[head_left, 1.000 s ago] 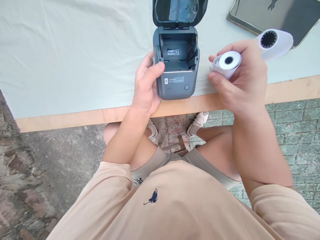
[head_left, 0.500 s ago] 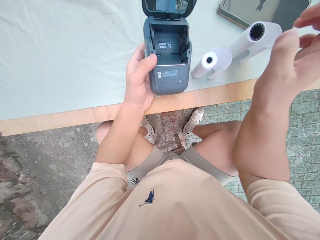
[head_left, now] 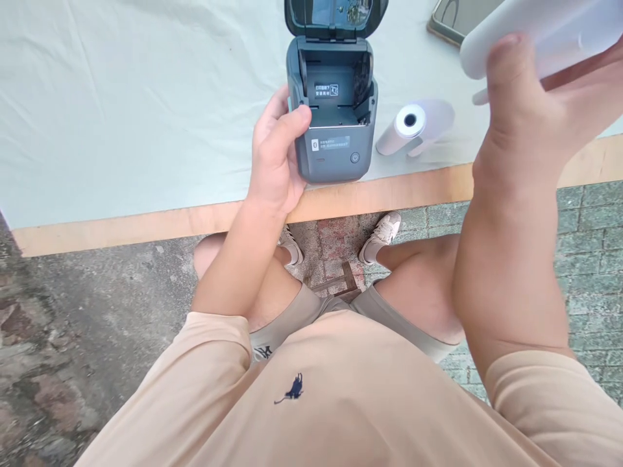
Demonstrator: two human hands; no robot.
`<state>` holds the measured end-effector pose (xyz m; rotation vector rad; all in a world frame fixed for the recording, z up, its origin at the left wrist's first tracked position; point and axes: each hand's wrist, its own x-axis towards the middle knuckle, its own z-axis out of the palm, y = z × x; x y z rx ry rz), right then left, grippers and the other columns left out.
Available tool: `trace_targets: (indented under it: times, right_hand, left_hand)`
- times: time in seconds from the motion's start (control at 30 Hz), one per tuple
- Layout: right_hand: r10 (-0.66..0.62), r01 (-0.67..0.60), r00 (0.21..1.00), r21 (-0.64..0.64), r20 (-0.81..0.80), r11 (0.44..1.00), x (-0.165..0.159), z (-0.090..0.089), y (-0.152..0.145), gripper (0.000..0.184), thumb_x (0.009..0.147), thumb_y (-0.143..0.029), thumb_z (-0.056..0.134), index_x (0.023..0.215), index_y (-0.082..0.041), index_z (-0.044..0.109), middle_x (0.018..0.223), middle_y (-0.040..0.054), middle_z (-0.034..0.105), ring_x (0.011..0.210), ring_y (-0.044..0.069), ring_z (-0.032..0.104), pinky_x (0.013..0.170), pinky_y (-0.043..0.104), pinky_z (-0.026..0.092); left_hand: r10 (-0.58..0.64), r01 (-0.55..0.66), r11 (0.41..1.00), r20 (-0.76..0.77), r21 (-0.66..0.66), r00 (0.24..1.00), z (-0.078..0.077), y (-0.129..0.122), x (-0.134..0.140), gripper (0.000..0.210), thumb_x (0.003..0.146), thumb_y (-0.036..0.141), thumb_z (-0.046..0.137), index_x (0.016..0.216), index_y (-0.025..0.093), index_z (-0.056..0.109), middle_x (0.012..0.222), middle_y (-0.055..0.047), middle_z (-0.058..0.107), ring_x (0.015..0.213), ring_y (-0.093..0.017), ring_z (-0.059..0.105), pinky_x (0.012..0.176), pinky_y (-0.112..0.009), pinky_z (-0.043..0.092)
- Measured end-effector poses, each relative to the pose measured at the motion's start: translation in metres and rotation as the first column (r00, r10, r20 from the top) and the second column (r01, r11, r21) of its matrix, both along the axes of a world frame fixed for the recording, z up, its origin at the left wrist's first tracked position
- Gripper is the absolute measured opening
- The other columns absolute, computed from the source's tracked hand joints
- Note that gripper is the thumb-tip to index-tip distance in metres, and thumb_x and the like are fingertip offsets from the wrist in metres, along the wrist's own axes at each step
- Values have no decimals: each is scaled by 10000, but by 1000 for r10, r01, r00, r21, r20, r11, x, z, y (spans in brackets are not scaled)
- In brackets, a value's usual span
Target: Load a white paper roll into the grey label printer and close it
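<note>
A dark blue-grey label printer (head_left: 328, 159) stands near the table's front edge, its dark see-through lid (head_left: 335, 19) raised and its paper bay bare inside. My left hand (head_left: 277, 152) grips the printer's left side, thumb over the front corner. Over at the upper right, my right hand (head_left: 540, 110) holds a large white paper roll (head_left: 525, 29), lifted off the table with a loose flap of paper hanging from it; some fingers are hidden behind the roll. Between the two hands, a smaller white paper roll (head_left: 394, 137) lies on the table, its loose end trailing right.
Behind the large roll lies a phone-like flat device (head_left: 445, 26), partly covered. A pale cloth (head_left: 146, 117) covers the table, whose wooden edge (head_left: 195, 224) runs across in front of my knees. A wooden stool part (head_left: 348, 279) shows between my legs.
My right hand has closed on the large paper roll and raised it from the table, turning it. The printer and my left hand stay together in nearly the same place.
</note>
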<state>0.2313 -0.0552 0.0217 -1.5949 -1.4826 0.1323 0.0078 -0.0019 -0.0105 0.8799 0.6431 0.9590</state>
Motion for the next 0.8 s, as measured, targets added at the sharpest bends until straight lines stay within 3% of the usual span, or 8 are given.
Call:
trace_targets:
  times: [0.1,0.2,0.3,0.4,0.53,0.7,0.8]
  right_hand:
    - [43,-55,995,134,88,989,-25,8,5,314,821,-450,530,1055,-243,553,967,9,533,1032,189,599,806,323,479]
    - [155,-171,937,25,314,985,-50,15,10,241,769,-322,558,995,-238,575,979,-11,617,924,175,620,782,342,484]
    - [143,-105,866,-106,478,989,-68,18,17,213,747,-253,523,958,-243,555,950,-25,644,894,201,625,816,432,454]
    - [144,-79,868,-153,476,985,-76,20,23,161,794,-272,483,935,-224,544,960,-35,648,879,176,628,825,422,445]
    - [152,-103,895,-137,420,985,-74,16,26,153,754,-228,517,905,-213,510,983,-57,658,921,158,634,875,422,424]
    - [129,-158,878,26,460,987,-63,6,22,160,679,-283,551,834,-246,555,925,-67,672,1040,189,607,853,437,377]
    - [251,-265,820,-48,514,963,-60,7,13,146,732,-353,547,832,-263,604,910,-46,673,1035,191,592,853,436,357]
  left_hand:
    - [13,-13,1000,-51,-15,999,-1,0,1,145,759,364,592,901,348,614,1008,12,680,1117,-276,594,815,-396,516]
    - [35,-36,999,-65,-15,997,-1,-1,2,193,724,393,622,912,350,618,1004,14,669,1075,-275,599,837,-398,502]
    - [34,-34,999,-33,-5,999,-2,-2,1,236,722,398,644,943,322,618,978,7,660,1089,-270,579,846,-373,496]
    - [13,-13,1000,-12,-9,1000,-3,-1,0,241,745,373,642,976,313,611,993,9,657,1113,-263,572,825,-338,503]
    - [3,-4,1000,41,24,999,-7,1,-2,229,740,382,655,960,321,631,947,10,663,960,-236,610,727,-297,500]
    - [-1,1,1000,72,3,997,-9,4,-1,234,732,360,679,951,296,631,865,-7,634,890,-220,593,722,-289,488]
    - [-10,9,1000,55,19,998,-8,3,-1,302,699,486,683,927,297,628,879,-28,637,959,-261,598,743,-308,491]
